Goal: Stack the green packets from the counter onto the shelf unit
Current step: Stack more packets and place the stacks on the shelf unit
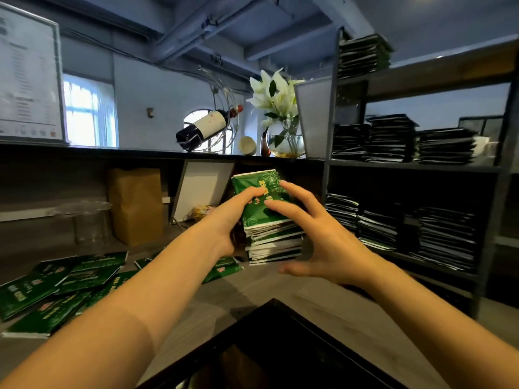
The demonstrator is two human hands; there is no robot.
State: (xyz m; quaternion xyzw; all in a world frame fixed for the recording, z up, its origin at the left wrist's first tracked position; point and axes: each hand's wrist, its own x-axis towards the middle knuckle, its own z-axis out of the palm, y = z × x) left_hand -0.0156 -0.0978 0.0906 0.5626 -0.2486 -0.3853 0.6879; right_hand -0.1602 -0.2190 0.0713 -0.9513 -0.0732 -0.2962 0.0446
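Both hands hold a stack of green packets (pixel 269 220) in the air, just left of the shelf unit (pixel 412 165) and at about the height of its lower shelf. The left hand (pixel 230 217) grips the side of the stack farther from the shelf unit, fingers curled over the top packet. The right hand (pixel 317 231) clasps the side nearer the shelf unit, its fingers spread and bent over the top packet and its thumb stretched out by the bottom edge. More loose packets (pixel 56 287) lie scattered on the counter (pixel 280 287), well to the left of the shelf unit. The shelf unit's middle shelf carries 3 dark piles (pixel 390 138). A brown paper bag (pixel 136 204) stands on the counter, far left of the shelf unit.
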